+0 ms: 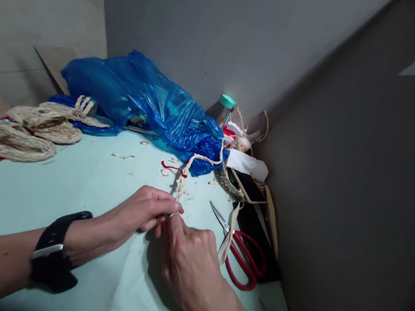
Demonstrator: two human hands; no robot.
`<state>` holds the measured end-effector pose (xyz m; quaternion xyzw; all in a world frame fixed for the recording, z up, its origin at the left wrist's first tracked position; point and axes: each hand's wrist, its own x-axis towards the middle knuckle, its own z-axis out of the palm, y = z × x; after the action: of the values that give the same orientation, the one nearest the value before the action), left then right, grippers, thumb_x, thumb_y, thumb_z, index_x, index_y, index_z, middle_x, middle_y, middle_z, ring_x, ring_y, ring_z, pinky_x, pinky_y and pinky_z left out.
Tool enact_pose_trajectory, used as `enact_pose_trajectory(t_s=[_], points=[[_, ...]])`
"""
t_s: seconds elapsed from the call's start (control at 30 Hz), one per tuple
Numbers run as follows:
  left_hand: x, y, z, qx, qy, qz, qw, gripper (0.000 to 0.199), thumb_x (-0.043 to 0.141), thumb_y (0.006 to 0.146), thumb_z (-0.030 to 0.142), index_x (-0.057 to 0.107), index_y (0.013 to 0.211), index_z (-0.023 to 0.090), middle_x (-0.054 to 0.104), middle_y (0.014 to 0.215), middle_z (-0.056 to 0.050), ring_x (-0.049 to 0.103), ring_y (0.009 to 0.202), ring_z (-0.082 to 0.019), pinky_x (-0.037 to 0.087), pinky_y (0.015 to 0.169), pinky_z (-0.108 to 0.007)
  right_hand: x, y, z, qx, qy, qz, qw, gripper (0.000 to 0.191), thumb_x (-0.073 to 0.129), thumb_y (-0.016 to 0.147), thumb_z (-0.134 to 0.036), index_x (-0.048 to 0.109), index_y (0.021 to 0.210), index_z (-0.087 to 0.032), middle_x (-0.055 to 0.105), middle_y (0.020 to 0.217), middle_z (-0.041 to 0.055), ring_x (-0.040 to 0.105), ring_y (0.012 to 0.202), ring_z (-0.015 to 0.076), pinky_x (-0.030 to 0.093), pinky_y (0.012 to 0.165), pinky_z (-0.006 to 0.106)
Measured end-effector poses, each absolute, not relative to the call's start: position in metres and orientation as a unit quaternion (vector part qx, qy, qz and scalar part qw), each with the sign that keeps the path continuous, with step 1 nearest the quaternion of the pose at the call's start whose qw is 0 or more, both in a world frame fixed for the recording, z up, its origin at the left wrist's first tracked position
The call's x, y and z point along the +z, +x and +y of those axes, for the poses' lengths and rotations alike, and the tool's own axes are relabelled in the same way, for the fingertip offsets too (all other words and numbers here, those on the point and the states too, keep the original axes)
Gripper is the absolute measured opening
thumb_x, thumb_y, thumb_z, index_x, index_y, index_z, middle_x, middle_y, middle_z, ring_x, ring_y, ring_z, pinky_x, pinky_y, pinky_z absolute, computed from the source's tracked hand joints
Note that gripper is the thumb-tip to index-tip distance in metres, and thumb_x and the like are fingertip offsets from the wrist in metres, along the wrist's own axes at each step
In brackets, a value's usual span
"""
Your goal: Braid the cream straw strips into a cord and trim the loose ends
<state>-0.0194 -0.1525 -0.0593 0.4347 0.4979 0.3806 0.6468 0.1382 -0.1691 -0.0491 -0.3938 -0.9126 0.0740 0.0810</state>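
The braided cord (187,173) was pale cream to straw-coloured, made of flat, slightly frayed strands twisted or plaited unevenly, with small ragged bits sticking out along it. It ran from the fingertips of both hands up over the pale mint-green table covering (115,190), bent to the right, and curled up in front of the blue plastic bag (153,105). A thin red tie (172,167) crossed it partway along, one loose end reaching out to the left.

The left hand (150,209), with a black watch (54,253) on its wrist, had its thumb and fingers pinched together on the near end of the cord. The right hand (193,253) was closed against that same end, its fingertips touching or nearly touching those of the left.

Just to the right lay red-handled scissors (243,258), blades slightly parted, with a flat pale strip (229,237) across them. Beyond them, a dark-screened phone (249,185) rested on a round basket (227,180), near a bottle with a turquoise cap (228,102). Woven straw-coloured slippers (28,131) lay at the far left, and small pale scraps (164,172) were scattered near the cord. No brand, label or writing could be read.
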Motion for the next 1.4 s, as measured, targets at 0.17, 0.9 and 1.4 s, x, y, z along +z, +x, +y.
enact_pose_trajectory(t_s=[0.17,0.9,1.4], points=[[-0.063,-0.022,-0.153,0.38,0.432,0.486,0.658,0.023,0.065,0.082,0.038,0.063,0.075,0.016,0.046,0.053,0.007,0.033,0.046,-0.007,0.016,0.046,-0.024,-0.038,0.149,-0.156,0.166,-0.448,-0.842,0.251,0.029,0.04,0.102,-0.031,0.064,0.09,-0.019,0.07,0.08,0.0067,0.061,0.071,0.0192,0.035,0.066,0.03],[-0.059,-0.02,-0.155,0.301,0.597,0.524,0.528,0.004,0.052,0.084,0.026,0.052,0.083,0.022,0.05,0.037,0.011,0.049,0.04,-0.014,0.04,0.054,-0.027,-0.052,0.152,-0.132,0.388,-0.445,-0.779,0.212,0.036,0.046,0.098,-0.032,0.044,0.064,-0.02,0.036,0.057,-0.0055,0.032,0.056,0.0114,0.023,0.056,0.027],[-0.048,-0.004,-0.182,0.207,0.813,0.5,0.214,0.026,0.039,0.085,0.014,0.064,0.083,0.016,0.069,0.079,-0.012,0.058,0.063,-0.024,0.035,0.062,-0.036,-0.057,0.147,-0.132,0.689,-0.443,-0.498,0.284,0.04,0.068,0.082,-0.047,0.074,0.101,-0.013,0.06,0.065,-0.0006,0.027,0.047,0.0059,0.017,0.045,0.021]])
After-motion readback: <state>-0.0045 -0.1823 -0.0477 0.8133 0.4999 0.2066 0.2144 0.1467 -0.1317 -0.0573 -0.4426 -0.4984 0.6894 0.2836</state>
